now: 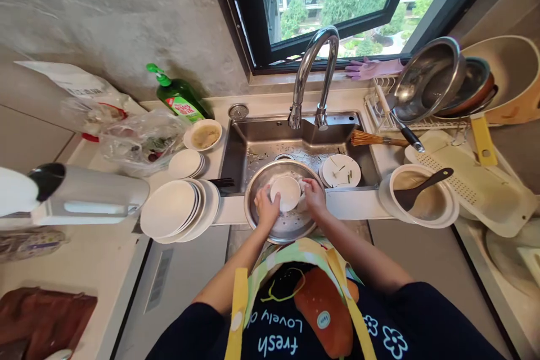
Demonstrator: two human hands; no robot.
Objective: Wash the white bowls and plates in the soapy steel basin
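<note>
A small white bowl (286,193) is held over a round metal basin (257,171) at the front edge of the sink. My left hand (267,207) is closed on the bowl's left side, thumb along its rim. Close to the bowl's right side, my right hand (314,198) is closed on a whitish thing (302,202), perhaps a cloth, too small to make out. Behind the basin is the steel sink (248,146), with food scraps on its floor. White plates (341,170) with green scraps on top lie in its right part.
Stacked white plates (169,209), a bowl with food residue (206,136) and a green soap bottle (181,95) stand left. A tall faucet (314,62) arches over the sink. Rightward are a bamboo brush (371,138), a white pot (392,197) with a dark ladle and a rack of pans.
</note>
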